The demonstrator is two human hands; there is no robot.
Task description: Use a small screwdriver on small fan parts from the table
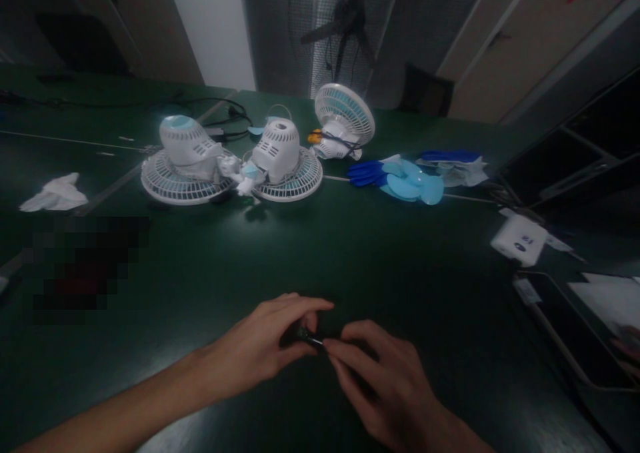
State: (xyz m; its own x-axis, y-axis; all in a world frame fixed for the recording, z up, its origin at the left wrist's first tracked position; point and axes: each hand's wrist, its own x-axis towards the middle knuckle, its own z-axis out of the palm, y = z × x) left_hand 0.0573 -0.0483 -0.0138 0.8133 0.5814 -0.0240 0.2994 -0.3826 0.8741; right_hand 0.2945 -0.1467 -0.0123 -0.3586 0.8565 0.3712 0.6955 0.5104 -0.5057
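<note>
A small dark object [313, 339] with a shiny, rod-like part lies between my two hands, low in the middle of the view; its details are too dim to tell. My left hand [275, 336] curls round its left end, with the index finger stretched out above it. The fingertips of my right hand [383, 373] are pinched on its right end. Both hands are just over the dark green table [240, 260].
White fans [187, 173] lie face down across the table, and another fan [345, 116] leans behind. Blue fan blades [413, 181] and blue gloves [370, 173] lie right of them. A white box [520, 238] and dark tray [575, 326] are at right, near a person's hand [627, 343].
</note>
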